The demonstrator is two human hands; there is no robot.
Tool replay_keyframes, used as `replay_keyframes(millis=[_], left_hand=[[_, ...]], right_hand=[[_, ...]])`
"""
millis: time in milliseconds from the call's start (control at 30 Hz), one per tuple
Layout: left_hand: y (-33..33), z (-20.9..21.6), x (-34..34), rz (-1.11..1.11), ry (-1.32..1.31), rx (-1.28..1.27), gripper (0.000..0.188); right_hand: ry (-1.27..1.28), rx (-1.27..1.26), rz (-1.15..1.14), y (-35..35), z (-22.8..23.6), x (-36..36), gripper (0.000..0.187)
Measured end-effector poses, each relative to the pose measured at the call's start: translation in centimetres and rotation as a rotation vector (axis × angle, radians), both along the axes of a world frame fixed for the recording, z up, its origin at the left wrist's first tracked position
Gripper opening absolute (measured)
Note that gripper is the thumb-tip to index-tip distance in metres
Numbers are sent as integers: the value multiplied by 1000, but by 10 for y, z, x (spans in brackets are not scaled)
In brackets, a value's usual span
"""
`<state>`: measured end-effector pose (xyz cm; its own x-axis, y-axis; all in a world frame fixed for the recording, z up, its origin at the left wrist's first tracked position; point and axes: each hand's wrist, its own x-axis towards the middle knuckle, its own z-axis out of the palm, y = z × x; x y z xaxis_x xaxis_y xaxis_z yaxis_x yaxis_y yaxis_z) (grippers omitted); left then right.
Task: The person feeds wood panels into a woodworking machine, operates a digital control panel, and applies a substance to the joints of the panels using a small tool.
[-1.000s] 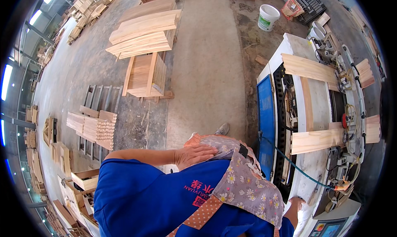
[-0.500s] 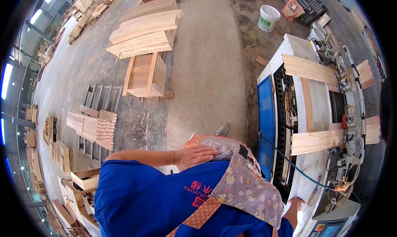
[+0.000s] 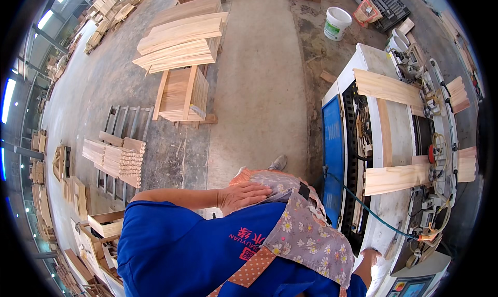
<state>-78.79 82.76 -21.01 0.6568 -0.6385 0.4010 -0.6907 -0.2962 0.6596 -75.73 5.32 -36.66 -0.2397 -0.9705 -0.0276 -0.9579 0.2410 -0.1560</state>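
Left hand (image 3: 243, 196) lies flat, fingers spread, on the apron (image 3: 290, 214), pointing right; right hand (image 3: 369, 256), grip unclear, touches the machine (image 3: 399, 126).

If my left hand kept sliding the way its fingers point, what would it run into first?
The left hand lies flat on the floral apron, fingers pointing right. Straight on, it would likely cross more apron cloth, then meet the blue side panel of the machine, though depth is unclear.
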Motion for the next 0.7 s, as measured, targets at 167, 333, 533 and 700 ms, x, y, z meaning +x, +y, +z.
replay_keyframes(millis=[167,333,533,700], left_hand=[[-4,2,-4,13,6,32,52],[0,-2,1,-4,14,14,52],[-5,2,-5,17,31,60,52],[-4,-2,0,11,3,14,52]], right_hand=[[-222,-10,-25,6,-24,8,100],[-85,-37,-3,1,-8,0,100],[440,242,231,71,43,26,100],[431,187,218,75,51,21,100]])
